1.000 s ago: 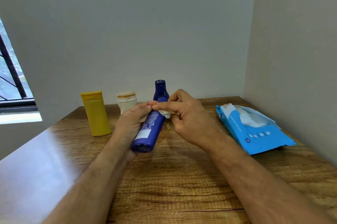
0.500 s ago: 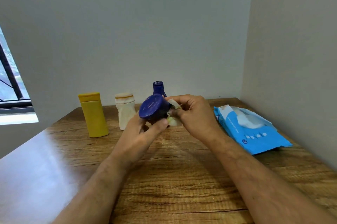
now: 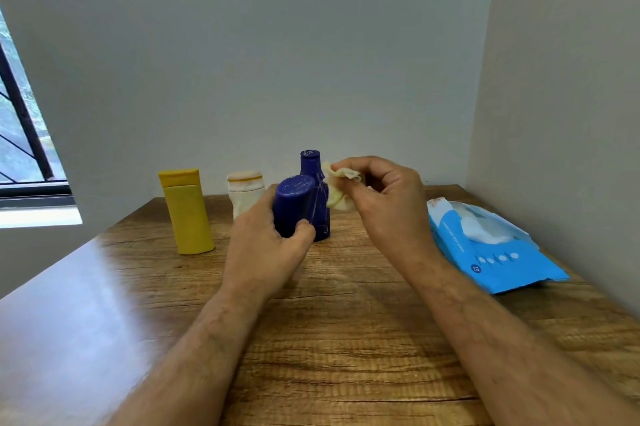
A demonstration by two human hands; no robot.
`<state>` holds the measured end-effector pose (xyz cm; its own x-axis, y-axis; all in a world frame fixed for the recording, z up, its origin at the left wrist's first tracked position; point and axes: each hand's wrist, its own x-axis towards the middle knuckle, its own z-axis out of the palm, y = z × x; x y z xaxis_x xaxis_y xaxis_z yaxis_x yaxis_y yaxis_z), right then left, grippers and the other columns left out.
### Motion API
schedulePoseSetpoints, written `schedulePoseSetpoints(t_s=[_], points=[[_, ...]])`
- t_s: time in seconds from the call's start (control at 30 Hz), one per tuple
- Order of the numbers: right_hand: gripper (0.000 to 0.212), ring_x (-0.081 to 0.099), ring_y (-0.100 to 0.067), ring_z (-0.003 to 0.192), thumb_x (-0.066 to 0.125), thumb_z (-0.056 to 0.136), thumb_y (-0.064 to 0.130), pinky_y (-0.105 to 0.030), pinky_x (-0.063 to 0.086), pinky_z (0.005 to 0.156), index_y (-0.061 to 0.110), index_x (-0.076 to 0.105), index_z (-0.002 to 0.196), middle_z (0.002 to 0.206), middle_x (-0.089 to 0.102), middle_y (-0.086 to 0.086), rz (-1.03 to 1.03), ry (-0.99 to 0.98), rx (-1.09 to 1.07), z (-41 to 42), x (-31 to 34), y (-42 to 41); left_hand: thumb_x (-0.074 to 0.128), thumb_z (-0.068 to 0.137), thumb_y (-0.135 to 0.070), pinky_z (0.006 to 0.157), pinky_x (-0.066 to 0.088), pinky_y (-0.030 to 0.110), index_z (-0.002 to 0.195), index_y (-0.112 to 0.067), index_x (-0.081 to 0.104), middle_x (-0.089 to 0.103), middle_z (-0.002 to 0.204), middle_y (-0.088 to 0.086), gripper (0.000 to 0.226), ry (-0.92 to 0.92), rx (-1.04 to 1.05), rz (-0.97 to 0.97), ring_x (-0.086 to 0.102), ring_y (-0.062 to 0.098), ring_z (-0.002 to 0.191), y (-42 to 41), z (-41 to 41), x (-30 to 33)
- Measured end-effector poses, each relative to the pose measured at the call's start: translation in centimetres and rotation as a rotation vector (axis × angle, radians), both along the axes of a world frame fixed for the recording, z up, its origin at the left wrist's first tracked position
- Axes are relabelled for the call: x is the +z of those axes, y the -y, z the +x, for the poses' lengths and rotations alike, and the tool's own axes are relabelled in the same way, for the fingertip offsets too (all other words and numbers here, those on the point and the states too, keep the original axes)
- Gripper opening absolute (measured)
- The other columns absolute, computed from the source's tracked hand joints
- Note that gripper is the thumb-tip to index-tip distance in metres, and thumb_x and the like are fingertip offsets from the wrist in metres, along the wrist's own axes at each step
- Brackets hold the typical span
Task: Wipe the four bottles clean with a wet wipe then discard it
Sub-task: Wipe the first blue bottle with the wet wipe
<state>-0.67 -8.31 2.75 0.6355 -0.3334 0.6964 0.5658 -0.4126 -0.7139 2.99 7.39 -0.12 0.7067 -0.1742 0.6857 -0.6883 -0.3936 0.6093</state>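
right hand fingers: the right hand has its fingers curled in, pinching a crumpled, yellowish-stained wet wipe just beside the bottle in the other hand. Can't tell if wipe and bottle actually touch.

left hand fingers: the left hand is wrapped around a dark blue plastic bottle, held up off the table with its flat round end tipped toward the camera.

look of the wipe: pretty grubby, no longer white, bunched into a wad.

other bottles: a second dark blue bottle with a cap stands right behind the held one, a cream-coloured squat bottle with a ringed lid to its left, then a yellow flat-sided plastic bottle further left. All three upright near the wall.

progress: my guess is somewhere mid-task. One bottle in hand, can't say which of the standing ones are already clean. Discarding is clearly not done.

extras: an open light blue pack of wet wipes lies on the wooden table, off to the right.
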Motion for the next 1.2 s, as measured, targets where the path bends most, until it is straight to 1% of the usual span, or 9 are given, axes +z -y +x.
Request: schedulePoseSetpoints(t_s=[0.1, 0.27, 0.37, 0.5, 0.57, 0.67, 0.9, 1.07, 1.2], points=[[0.015, 0.068, -0.006, 0.092, 0.072, 0.088, 0.016, -0.024, 0.058, 0.077, 0.021, 0.077, 0.101, 0.097, 0.073, 0.009, -0.033, 0.007, 0.023, 0.1, -0.2, -0.3, 0.071, 0.083, -0.013, 0.069, 0.040, 0.020, 0.109, -0.026, 0.061, 0.063, 0.085, -0.013, 0.030, -0.091, 0.034, 0.064, 0.057, 0.003, 0.078, 0.1, 0.3, -0.1], [0.025, 0.064, -0.003, 0.090, 0.071, 0.086, 0.004, -0.013, 0.052, 0.075, 0.023, 0.077, 0.100, 0.097, 0.068, 0.012, -0.342, -0.046, 0.083, 0.0, -1.1, -0.9, 0.073, 0.080, -0.007, 0.075, 0.043, 0.024, 0.112, -0.030, 0.059, 0.063, 0.093, -0.010, 0.042, -0.141, 0.077, 0.081, 0.058, 0.006, 0.086, 0.0, 0.5, -0.4], [0.024, 0.062, -0.003, 0.084, 0.072, 0.084, 0.006, -0.012, 0.050, 0.071, 0.023, 0.077, 0.101, 0.092, 0.067, 0.012, -0.395, -0.030, 0.042, -0.1, -1.1, -0.6, 0.074, 0.079, -0.006, 0.075, 0.045, 0.026, 0.109, -0.037, 0.055, 0.062, 0.094, -0.013, 0.047, -0.121, 0.079, 0.080, 0.058, 0.006, 0.088, 0.1, 0.7, -0.6], [0.025, 0.064, -0.006, 0.091, 0.071, 0.084, 0.005, -0.017, 0.053, 0.082, 0.019, 0.077, 0.103, 0.098, 0.070, 0.009, -0.475, 0.028, 0.058, -0.5, -0.8, -0.6, 0.073, 0.079, -0.006, 0.080, 0.051, 0.033, 0.111, -0.034, 0.059, 0.063, 0.097, -0.013, 0.045, -0.087, 0.090, 0.111, 0.059, 0.011, 0.092, 0.3, 0.8, -0.5], [0.026, 0.064, -0.006, 0.095, 0.071, 0.084, 0.003, -0.017, 0.053, 0.085, 0.019, 0.076, 0.105, 0.101, 0.070, 0.009, -0.474, 0.038, 0.067, -0.5, -1.0, -0.8, 0.070, 0.078, -0.003, 0.079, 0.050, 0.033, 0.114, -0.031, 0.061, 0.064, 0.096, -0.012, 0.047, -0.091, 0.083, 0.104, 0.059, 0.013, 0.092, 0.2, 0.8, -0.5], [0.025, 0.064, -0.004, 0.095, 0.071, 0.085, 0.004, -0.014, 0.052, 0.082, 0.019, 0.077, 0.105, 0.100, 0.070, 0.009, -0.416, 0.045, 0.027, 0.0, -1.3, -0.7, 0.070, 0.077, -0.004, 0.076, 0.046, 0.031, 0.106, -0.036, 0.056, 0.059, 0.092, -0.016, 0.045, -0.091, 0.078, 0.103, 0.057, 0.012, 0.089, 0.2, 0.6, -0.5], [0.022, 0.065, -0.007, 0.093, 0.074, 0.082, 0.006, -0.016, 0.053, 0.082, 0.017, 0.077, 0.101, 0.099, 0.071, 0.008, -0.469, 0.067, 0.075, -0.5, -1.1, -0.7, 0.074, 0.078, -0.005, 0.087, 0.053, 0.040, 0.114, -0.036, 0.058, 0.064, 0.102, -0.012, 0.050, -0.115, 0.053, 0.042, 0.060, 0.012, 0.097, 0.1, 0.8, -0.7], [0.020, 0.065, -0.003, 0.090, 0.072, 0.086, 0.007, -0.011, 0.050, 0.077, 0.015, 0.077, 0.102, 0.096, 0.073, 0.007, -0.319, 0.123, -0.012, -0.3, -0.8, -0.7, 0.069, 0.078, -0.002, 0.069, 0.041, 0.027, 0.097, -0.037, 0.054, 0.060, 0.087, -0.010, 0.044, -0.100, 0.018, 0.016, 0.055, 0.008, 0.081, 0.4, 0.6, -0.5], [0.022, 0.064, -0.005, 0.093, 0.071, 0.086, 0.005, -0.012, 0.050, 0.080, 0.016, 0.076, 0.104, 0.098, 0.071, 0.006, -0.381, 0.116, -0.029, -0.3, -0.9, -0.6, 0.069, 0.080, 0.001, 0.062, 0.037, 0.012, 0.093, -0.041, 0.051, 0.060, 0.083, -0.011, 0.047, -0.074, -0.017, 0.008, 0.054, 0.000, 0.073, 0.3, 0.5, -0.4]])
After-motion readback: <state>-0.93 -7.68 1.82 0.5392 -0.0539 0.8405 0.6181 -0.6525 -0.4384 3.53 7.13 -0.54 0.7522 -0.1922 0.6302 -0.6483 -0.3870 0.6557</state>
